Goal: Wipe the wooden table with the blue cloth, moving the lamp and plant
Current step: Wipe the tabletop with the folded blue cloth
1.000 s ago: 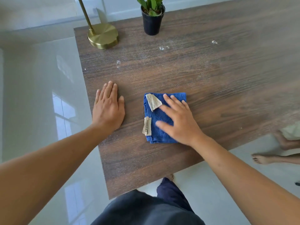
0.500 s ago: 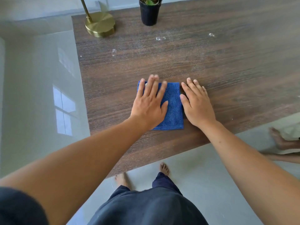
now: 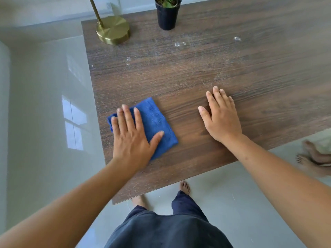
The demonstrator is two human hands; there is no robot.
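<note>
Left hand (image 3: pixel 131 140) lies flat on the folded blue cloth (image 3: pixel 154 122), fingers (image 3: pixel 125 117) straight and slightly apart, pressing it onto the wooden counter (image 3: pixel 206 72) near its left edge. Right hand (image 3: pixel 221 117) rests palm-down on bare wood well apart from the cloth, fingers straight and close together. Brass lamp (image 3: pixel 112 30) base and potted plant (image 3: pixel 167 13) stand at the far edge. Small white specks (image 3: pixel 179 44), possibly crumbs, lie between.
</note>
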